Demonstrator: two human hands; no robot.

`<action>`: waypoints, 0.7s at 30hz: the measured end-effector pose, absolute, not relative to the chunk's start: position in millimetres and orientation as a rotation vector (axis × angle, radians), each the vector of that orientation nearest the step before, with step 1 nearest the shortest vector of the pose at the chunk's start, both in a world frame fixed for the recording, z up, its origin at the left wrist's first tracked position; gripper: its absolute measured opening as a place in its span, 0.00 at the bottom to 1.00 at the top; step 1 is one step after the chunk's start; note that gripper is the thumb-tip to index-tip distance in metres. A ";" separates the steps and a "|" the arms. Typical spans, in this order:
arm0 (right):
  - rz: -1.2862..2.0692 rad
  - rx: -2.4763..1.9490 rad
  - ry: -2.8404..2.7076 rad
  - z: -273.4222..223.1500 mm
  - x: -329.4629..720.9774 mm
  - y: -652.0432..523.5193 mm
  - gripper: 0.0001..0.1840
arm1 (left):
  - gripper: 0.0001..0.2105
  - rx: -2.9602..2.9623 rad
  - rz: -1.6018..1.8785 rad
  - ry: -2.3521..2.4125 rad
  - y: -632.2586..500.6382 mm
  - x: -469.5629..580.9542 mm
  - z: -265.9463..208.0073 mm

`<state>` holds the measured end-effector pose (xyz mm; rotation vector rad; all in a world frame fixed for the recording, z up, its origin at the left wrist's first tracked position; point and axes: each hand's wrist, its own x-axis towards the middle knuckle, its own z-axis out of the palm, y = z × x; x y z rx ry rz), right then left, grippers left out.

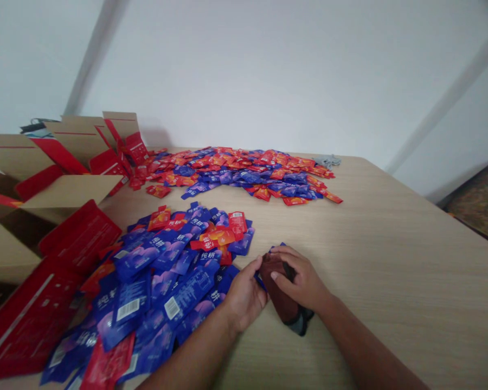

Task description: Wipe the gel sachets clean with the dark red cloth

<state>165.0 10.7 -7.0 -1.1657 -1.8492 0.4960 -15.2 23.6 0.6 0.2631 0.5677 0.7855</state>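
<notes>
Sock (282, 300), brown with a grey end, lies over the bare table between the two hands, with the edge of a blue packet (259, 279) showing beneath it; whether it is one sock or a folded pair, I cannot tell. Its long axis slants from the far left, at the fingers, to the near right, where the grey end hangs free beside the right wrist. Both hands are on it: the right hand (305, 279) lies over the upper half, thumb pressed on top and fingers bent round the far edge, while the left hand (244, 295) closes loosely on the left edge, palm half open. How much of the left grip is on the packet, I cannot tell.

Left of the hands, the near pile (140, 257) of blue and red packets reaches close to the left forearm; the far pile (236, 176) stretches along the back. Large white characters mark many blue packets: the first looks like 纯, the second is unsure. Barcodes show on several, one red packet (237, 219) included. White print on the red flap (24, 319) of a carton is too blurred to read.
</notes>
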 end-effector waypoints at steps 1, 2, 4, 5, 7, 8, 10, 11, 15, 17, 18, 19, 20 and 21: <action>0.498 -1.187 -1.830 -7.1 165.0 11.6 0.19 | 0.19 0.267 0.784 0.565 23.7 -15.2 1.1; 0.497 -1.216 -1.795 -7.3 165.0 13.2 0.18 | 0.19 0.274 0.785 0.570 23.8 -14.9 1.5; 0.479 -1.288 -1.704 -7.7 165.5 17.5 0.16 | 0.19 0.287 0.798 0.594 23.7 -14.3 1.8; 0.461 -1.325 -1.657 -7.8 166.0 19.6 0.15 | 0.19 0.288 0.805 0.604 23.7 -14.0 1.8; 0.421 -1.374 -1.594 -7.7 167.1 22.0 0.14 | 0.18 0.285 0.815 0.609 23.5 -13.8 1.7; 0.411 -1.375 -1.592 -7.4 167.3 21.7 0.14 | 0.18 0.283 0.815 0.605 23.5 -14.0 1.7; 0.429 -1.324 -1.661 -6.6 166.8 18.4 0.16 | 0.19 0.276 0.800 0.593 23.7 -14.7 2.1; 0.454 -1.280 -1.722 -6.2 166.0 15.9 0.17 | 0.20 0.271 0.796 0.588 23.8 -15.2 2.4; 0.524 -1.197 -1.846 -5.9 162.8 9.9 0.19 | 0.20 0.258 0.797 0.563 24.6 -16.1 3.4; 0.510 -1.254 -1.765 -6.8 163.6 13.1 0.17 | 0.20 0.273 0.790 0.568 24.7 -15.3 3.4; 0.494 -1.294 -1.706 -7.4 164.8 15.9 0.16 | 0.20 0.281 0.792 0.575 24.6 -14.6 3.2; 0.475 -1.336 -1.645 -8.1 166.3 19.1 0.14 | 0.19 0.285 0.800 0.585 24.4 -13.9 3.0; 0.456 -1.374 -1.593 -8.8 167.9 22.0 0.13 | 0.19 0.283 0.810 0.596 24.2 -13.3 2.7; 0.439 -1.405 -1.555 -9.3 169.5 24.3 0.13 | 0.18 0.280 0.820 0.605 23.9 -12.8 2.3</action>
